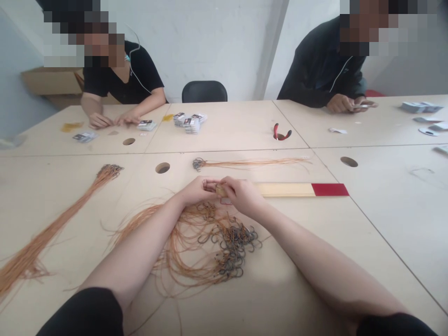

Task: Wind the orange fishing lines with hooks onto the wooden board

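My left hand [202,190] and my right hand [238,193] meet near the middle of the table, fingers closed around a small tan piece [220,190] between them. What that piece is cannot be made out. A long pale strip with a red end [329,189] lies flat, running right from behind my right hand. Below my hands is a tangled pile of dark hooks [234,247] with orange lines [178,252]. Just beyond my hands lies a thin bundle of orange lines [245,163] with hooks at its left end.
At the left lies a long bundle of orange lines [66,224]. Red-handled pliers [280,133] rest over a table hole. Small packets [191,122] are stacked on the far table. Two people sit across, their hands [112,119] on or near small items. Round holes [163,168] pierce the tabletop.
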A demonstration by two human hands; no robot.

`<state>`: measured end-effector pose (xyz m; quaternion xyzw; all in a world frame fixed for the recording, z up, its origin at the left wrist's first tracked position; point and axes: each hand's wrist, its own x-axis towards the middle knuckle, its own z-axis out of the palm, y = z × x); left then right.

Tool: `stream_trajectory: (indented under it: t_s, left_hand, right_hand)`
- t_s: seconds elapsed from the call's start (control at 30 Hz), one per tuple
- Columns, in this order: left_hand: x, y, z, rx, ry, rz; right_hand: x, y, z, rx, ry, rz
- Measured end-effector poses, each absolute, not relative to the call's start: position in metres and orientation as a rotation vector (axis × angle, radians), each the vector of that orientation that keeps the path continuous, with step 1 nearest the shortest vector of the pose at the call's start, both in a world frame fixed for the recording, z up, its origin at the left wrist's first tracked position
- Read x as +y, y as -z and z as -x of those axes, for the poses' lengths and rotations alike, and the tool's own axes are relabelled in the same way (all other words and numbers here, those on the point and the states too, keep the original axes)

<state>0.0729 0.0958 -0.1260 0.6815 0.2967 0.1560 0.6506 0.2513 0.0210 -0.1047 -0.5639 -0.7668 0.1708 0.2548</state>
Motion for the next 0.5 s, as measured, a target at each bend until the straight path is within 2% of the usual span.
stream_trajectory:
  t_s: [0.3,0.5]
  left_hand:
    - [0.0955,0.1249,-0.0732,0.65,-0.345,-1.534]
    - [0.097,0.1268,-0.0711,0.713,-0.373,-1.504]
  right_hand:
    - [0.0161,0.103,-0.2474,-2.146,-0.473,1.538]
    - [0.016,0.1056,-0.2512,-2.182,-0.362,1.63]
